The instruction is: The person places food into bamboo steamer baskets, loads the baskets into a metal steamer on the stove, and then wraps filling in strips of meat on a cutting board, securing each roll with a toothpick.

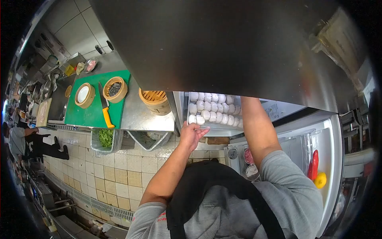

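Note:
Rows of round white dough pieces [214,107], like small buns or dumplings, lie on a clear tray [225,130] inside the open fridge. My left hand [190,135] grips the tray's near left corner, with some fingers stretched along its front edge. On the right, my other forearm reaches into the fridge beside the dough pieces. My right hand is hidden behind the large metal panel, so its fingers and anything in them do not show.
The metal panel [223,47] overhangs the fridge. Its open door [332,159] holds red peppers [313,166] and a lemon [320,180]. Left, a green cutting board [79,115] carries a knife [105,107] and bamboo steamers [115,89]. Bins stand below. Another person [20,139] is far left.

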`<state>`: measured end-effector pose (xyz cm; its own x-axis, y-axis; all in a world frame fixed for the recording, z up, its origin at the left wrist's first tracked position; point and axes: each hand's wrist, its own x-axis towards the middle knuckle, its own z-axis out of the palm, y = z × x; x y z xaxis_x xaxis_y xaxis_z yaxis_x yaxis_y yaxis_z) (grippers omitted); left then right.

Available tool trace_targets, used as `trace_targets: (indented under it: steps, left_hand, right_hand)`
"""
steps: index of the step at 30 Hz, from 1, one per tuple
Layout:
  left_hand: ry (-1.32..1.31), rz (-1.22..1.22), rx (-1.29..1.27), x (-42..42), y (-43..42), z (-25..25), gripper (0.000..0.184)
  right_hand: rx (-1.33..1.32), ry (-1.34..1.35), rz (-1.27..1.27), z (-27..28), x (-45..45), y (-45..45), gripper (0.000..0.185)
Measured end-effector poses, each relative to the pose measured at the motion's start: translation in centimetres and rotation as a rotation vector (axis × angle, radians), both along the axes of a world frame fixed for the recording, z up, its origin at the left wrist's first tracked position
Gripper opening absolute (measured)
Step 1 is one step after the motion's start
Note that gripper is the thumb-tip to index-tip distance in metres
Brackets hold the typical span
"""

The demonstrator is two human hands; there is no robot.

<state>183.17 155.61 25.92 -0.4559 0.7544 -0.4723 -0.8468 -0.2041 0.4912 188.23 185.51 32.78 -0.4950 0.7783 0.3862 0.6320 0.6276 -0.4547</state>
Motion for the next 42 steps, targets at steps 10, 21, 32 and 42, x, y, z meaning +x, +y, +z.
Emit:
trace_targets:
  steps: [10,21,32,42]
  left_hand:
    - [0.018,-0.019,-0.039,-0.1,0.2,0.0,0.047]
    - [-0.036,-0.019,0.018,-0.3,0.1,-0.2,0.060]
    - [-0.007,-0.024,-0.005,-0.3,0.1,0.5,0.054]
    - [-0.011,-0.015,-0.067,-0.4,-0.1,0.1,0.053]
  right_hand:
    - [0.007,0.035,0.063,0.7,0.7,-0.7,0.052]
    - [0.058,-0.160,0.144,-0.5,-4.4,-2.4,0.052]
    - [0.075,-0.172,0.143,-0.8,-5.8,-2.9,0.052]
    - [0.078,-0.148,0.137,-0.6,-5.8,-2.2,0.052]
